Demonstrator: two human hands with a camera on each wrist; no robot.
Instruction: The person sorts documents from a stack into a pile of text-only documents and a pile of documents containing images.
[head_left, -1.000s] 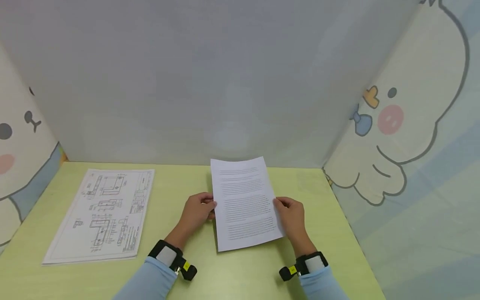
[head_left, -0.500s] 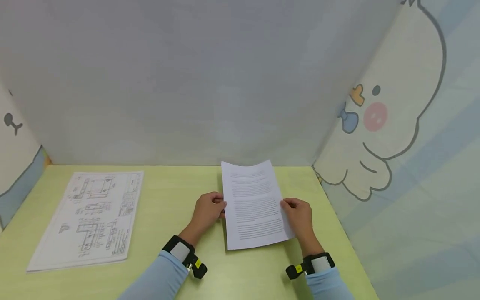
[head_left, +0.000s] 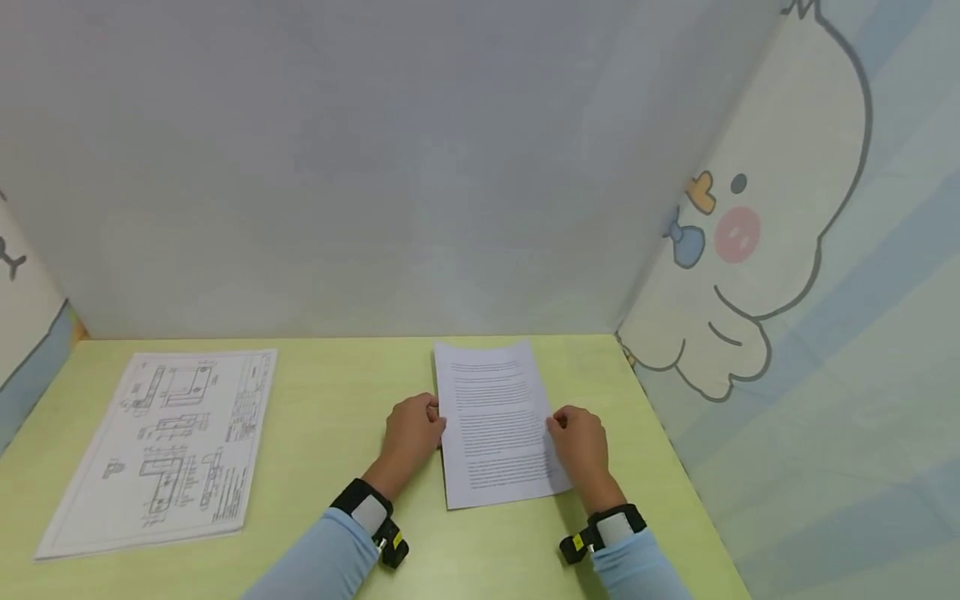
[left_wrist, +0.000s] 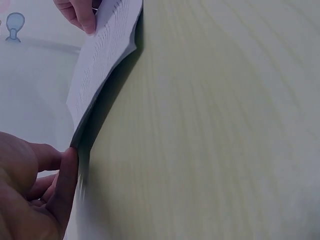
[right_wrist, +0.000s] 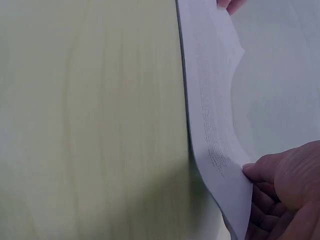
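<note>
A printed sheet of paper [head_left: 498, 425], possibly more than one layer, spans the space between both hands, text side up. My left hand [head_left: 412, 433] pinches its left long edge between thumb and fingers. On the opposite edge my right hand [head_left: 581, 446] pinches the paper with the thumb on top. In the left wrist view the paper [left_wrist: 107, 60] bends and its near edge stands off the table, a dark shadow below. The right wrist view has the paper [right_wrist: 210, 115] curving up toward the right thumb, its front edge low by the tabletop.
On the left of the yellow-green table [head_left: 337, 375] lies a stack of technical drawings [head_left: 161, 450]. A grey-white wall [head_left: 360, 167] rises behind the table. A printed cartoon curtain [head_left: 840, 375] borders the right side. Both wrists carry black straps with small cameras.
Both hands have lowered the paper closer to the table, and it looks flatter. The head view has shifted, so the drawings appear farther left.
</note>
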